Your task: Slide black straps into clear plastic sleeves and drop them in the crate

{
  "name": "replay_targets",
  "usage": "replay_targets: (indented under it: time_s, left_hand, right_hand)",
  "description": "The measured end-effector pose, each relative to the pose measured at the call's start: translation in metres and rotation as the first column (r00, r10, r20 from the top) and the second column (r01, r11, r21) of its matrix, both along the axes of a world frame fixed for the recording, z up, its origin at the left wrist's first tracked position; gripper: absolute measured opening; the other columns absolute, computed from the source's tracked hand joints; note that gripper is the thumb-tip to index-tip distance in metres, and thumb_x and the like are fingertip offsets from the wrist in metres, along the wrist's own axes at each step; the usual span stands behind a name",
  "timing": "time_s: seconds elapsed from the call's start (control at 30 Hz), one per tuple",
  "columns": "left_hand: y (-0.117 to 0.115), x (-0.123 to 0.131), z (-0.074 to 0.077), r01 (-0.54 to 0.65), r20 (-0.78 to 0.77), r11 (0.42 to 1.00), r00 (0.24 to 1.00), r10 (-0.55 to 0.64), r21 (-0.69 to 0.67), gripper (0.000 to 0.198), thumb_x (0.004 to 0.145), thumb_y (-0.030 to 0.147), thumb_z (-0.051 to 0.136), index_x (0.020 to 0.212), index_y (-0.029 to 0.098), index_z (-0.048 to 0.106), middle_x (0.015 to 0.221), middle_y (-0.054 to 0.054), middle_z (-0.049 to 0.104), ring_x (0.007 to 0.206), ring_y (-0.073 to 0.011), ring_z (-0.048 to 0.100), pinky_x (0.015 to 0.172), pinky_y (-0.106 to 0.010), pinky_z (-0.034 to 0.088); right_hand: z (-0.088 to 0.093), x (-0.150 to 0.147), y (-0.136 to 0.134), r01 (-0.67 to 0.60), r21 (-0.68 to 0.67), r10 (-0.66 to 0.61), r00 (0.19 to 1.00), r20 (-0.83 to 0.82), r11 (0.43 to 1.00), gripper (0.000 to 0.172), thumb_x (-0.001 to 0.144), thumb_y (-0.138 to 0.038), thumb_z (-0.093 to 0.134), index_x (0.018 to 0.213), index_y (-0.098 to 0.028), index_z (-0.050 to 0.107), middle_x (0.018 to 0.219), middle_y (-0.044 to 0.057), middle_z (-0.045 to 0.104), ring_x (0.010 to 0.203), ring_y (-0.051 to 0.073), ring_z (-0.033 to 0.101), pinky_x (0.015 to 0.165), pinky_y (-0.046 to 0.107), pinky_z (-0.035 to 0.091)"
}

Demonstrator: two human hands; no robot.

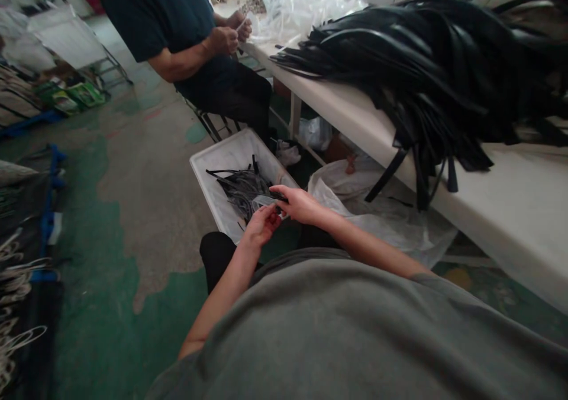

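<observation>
Black strap is hanging just over the white bin; our right hand is pinching it, our left hand is curling beneath, grip unclear. Few straps are lying in the bin; a huge strap pile is covering the table. A co-worker is sitting nearby on worn green floor.
</observation>
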State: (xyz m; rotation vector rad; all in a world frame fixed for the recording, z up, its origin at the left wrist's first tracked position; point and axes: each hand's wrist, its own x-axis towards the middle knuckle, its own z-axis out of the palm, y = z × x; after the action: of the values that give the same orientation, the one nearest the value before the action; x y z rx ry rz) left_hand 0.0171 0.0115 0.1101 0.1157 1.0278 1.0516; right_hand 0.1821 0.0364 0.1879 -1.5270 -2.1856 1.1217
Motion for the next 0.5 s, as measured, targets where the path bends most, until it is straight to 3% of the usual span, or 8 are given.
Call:
replay_targets:
  time_s: [0.07, 0.17, 0.27, 0.4, 0.5]
  left_hand:
    - [0.002, 0.001, 0.001, 0.010, 0.013, 1.000, 1.000, -0.010, 0.025, 0.018, 0.074, 0.015, 0.074, 0.068, 0.015, 0.057, 0.057, 0.004, 0.059, 0.051, -0.0059, 0.057, 0.056, -0.017, 0.051]
    - [0.004, -0.007, 0.002, -0.082, -0.001, 0.997, 0.997, 0.082, 0.015, 0.020, 0.073, 0.012, 0.074, 0.065, 0.015, 0.055, 0.055, 0.006, 0.056, 0.046, -0.0029, 0.051, 0.053, -0.015, 0.049]
    - [0.003, -0.009, 0.002, -0.067, -0.002, 0.997, 0.998, 0.067, 0.024, 0.020, 0.071, 0.013, 0.076, 0.068, 0.014, 0.057, 0.056, 0.006, 0.057, 0.046, -0.0037, 0.053, 0.053, -0.016, 0.051]
    - [-0.001, -0.003, 0.006, 0.044, 0.048, 0.996, 0.998, -0.048, 0.081, 0.020, 0.070, 0.016, 0.078, 0.071, 0.014, 0.058, 0.058, 0.005, 0.059, 0.051, -0.0062, 0.058, 0.057, -0.018, 0.053]
    - [-0.002, -0.010, 0.010, 0.031, 0.085, 0.997, 0.996, -0.037, 0.068, 0.016, 0.073, 0.014, 0.076, 0.075, 0.013, 0.060, 0.061, 0.004, 0.060, 0.049, -0.0041, 0.055, 0.058, -0.018, 0.053]
  right_hand:
    - [0.000, -0.001, 0.003, -0.006, -0.044, 0.004, 0.999, -0.040, 0.999, 0.046, 0.092, -0.022, 0.051, 0.138, -0.020, 0.049, 0.071, -0.003, 0.068, 0.051, 0.009, 0.056, 0.058, 0.021, 0.041]
    - [0.007, 0.006, -0.001, -0.058, -0.152, 0.043, 0.994, -0.099, 0.987, 0.045, 0.093, -0.022, 0.049, 0.138, -0.021, 0.047, 0.067, -0.005, 0.066, 0.046, 0.008, 0.054, 0.052, 0.019, 0.040]
    - [0.010, 0.007, -0.006, -0.028, -0.130, 0.018, 0.996, -0.083, 0.991, 0.044, 0.092, -0.017, 0.051, 0.135, -0.021, 0.050, 0.063, -0.006, 0.063, 0.044, 0.007, 0.052, 0.051, 0.018, 0.040]
    - [-0.006, -0.002, -0.001, -0.002, -0.158, -0.037, 0.970, -0.240, 0.988, 0.035, 0.094, -0.024, 0.050, 0.128, -0.020, 0.055, 0.069, -0.004, 0.064, 0.045, 0.006, 0.052, 0.046, 0.017, 0.041]
    - [-0.024, 0.001, 0.007, 0.005, -0.225, -0.109, 0.886, -0.451, 0.974, 0.033, 0.095, -0.029, 0.045, 0.123, -0.018, 0.058, 0.087, 0.001, 0.069, 0.050, 0.006, 0.056, 0.045, 0.017, 0.046]
